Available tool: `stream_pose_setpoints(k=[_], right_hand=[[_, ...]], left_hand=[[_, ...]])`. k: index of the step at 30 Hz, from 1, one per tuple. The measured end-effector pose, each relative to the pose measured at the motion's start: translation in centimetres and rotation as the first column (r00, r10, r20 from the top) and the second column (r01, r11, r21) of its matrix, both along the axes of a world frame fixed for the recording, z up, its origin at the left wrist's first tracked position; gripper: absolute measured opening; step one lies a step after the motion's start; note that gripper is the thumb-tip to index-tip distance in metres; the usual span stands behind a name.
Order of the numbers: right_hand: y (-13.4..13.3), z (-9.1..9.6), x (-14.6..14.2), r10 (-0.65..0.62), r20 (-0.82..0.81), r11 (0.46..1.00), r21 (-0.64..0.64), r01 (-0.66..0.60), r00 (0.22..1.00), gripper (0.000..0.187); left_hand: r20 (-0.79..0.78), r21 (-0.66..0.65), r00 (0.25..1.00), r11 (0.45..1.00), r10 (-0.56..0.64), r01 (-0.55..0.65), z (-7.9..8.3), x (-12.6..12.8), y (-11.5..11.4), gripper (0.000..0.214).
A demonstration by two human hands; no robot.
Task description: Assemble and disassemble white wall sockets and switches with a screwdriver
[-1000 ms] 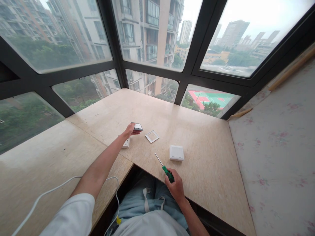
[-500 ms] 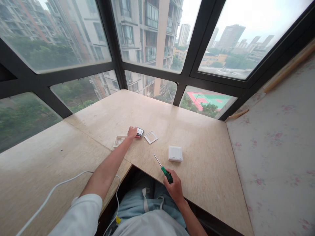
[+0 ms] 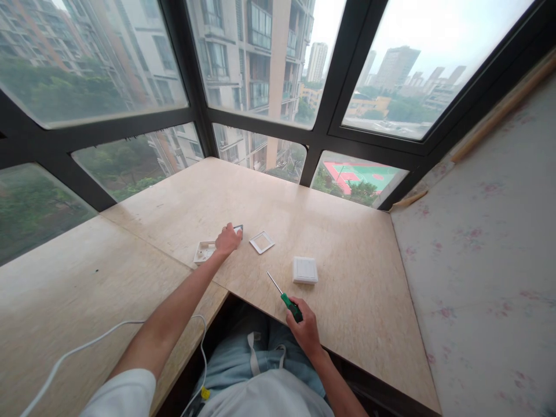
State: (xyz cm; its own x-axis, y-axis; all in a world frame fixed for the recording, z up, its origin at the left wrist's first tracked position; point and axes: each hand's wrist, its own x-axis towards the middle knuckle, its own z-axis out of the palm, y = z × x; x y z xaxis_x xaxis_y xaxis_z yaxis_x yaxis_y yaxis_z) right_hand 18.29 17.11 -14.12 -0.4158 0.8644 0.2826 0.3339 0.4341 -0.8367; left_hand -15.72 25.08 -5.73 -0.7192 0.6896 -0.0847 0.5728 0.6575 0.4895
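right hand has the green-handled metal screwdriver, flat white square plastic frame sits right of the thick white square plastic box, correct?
The side is wrong: the frame sits left of the box, as the head view shows. The right hand does have the screwdriver.

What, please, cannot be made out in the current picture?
In the head view:
- most of the small white-and-dark piece, covered by the left hand
- the right end of the open white box, behind that hand
- the tip shape of the green-handled metal screwdriver in the right hand, too small
- one end of the thin white cable, cut off by the bottom edge
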Motion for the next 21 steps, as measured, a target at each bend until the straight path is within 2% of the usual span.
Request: stream_pose_setpoints(k=[5,7,9,11,12,14,18,21], right_hand=[[0.0,0.3,1.1,-0.023,-0.08,0.99,-0.141,0.012,0.997,0.027],[0.0,0.5,2.2,-0.064,-0.123,0.979,-0.202,0.038,0.99,0.028],[0.1,0.8,3.6,-0.132,-0.174,0.964,-0.251,0.085,0.976,0.03],[0.5,1.1,5.3,-0.229,-0.209,0.945,-0.282,0.166,0.951,0.033],[0.8,1.3,6.1,-0.283,-0.21,0.932,-0.291,0.216,0.936,0.034],[1.8,1.6,7.8,-0.387,-0.171,0.897,-0.296,0.328,0.906,0.038],[4.5,1.5,10.3,-0.531,-0.008,0.823,-0.242,0.513,0.848,0.045],[6.1,1.0,11.1,-0.541,0.082,0.82,-0.169,0.547,0.837,0.045]], left_hand=[[-0.137,0.041,0.986,0.994,-0.098,0.105,0.4,2.5,-0.5,0.045],[-0.209,0.141,0.953,0.958,-0.219,0.25,0.1,4.3,-0.6,0.046],[-0.186,0.255,0.894,0.858,-0.408,0.445,-0.4,6.5,-0.7,0.048],[-0.117,0.353,0.781,0.709,-0.614,0.61,-1.2,8.8,-0.6,0.056],[-0.094,0.383,0.723,0.645,-0.685,0.661,-1.6,10.0,-0.6,0.066],[-0.06,0.374,0.633,0.571,-0.772,0.731,-2.6,12.3,-0.4,0.09],[0.032,0.314,0.556,0.537,-0.83,0.783,-4.7,15.8,0.2,0.122],[0.05,0.324,0.563,0.546,-0.825,0.772,-5.7,16.9,0.2,0.116]])
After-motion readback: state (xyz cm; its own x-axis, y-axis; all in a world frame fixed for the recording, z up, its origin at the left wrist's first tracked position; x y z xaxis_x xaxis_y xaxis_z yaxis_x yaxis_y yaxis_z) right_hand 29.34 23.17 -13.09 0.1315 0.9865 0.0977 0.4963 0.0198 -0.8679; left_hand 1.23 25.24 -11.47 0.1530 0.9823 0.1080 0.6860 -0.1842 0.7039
